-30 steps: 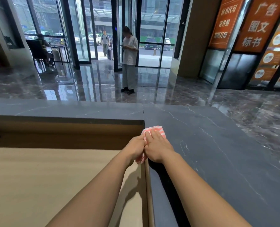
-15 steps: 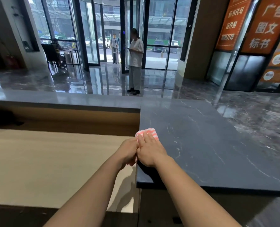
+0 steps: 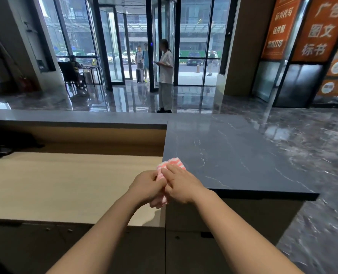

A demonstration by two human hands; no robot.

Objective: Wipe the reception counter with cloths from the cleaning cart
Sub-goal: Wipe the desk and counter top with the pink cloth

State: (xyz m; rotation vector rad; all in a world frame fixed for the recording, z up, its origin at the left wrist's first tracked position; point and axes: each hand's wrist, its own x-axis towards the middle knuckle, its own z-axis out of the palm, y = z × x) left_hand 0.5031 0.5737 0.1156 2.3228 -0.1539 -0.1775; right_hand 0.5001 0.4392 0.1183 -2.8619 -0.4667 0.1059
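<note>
A pink-and-white striped cloth [image 3: 172, 164] lies over the near left corner of the dark marble reception counter [image 3: 233, 155], its lower end hanging off the edge. My right hand [image 3: 181, 183] presses flat on the cloth on the countertop. My left hand [image 3: 146, 186] grips the part of the cloth that hangs beside the counter's left edge. Both hands touch each other over the cloth. No cleaning cart is in view.
A lower light wooden desk [image 3: 65, 184] lies left of the counter, with a dark ledge [image 3: 75, 117] along its far side. Beyond is a glossy lobby floor, a person standing [image 3: 165, 76], glass doors and orange signs [image 3: 320, 28] at the right.
Both hands and the cloth have slid back toward the counter's near edge. The view has pulled back, so the counter's front edge and base now show.
</note>
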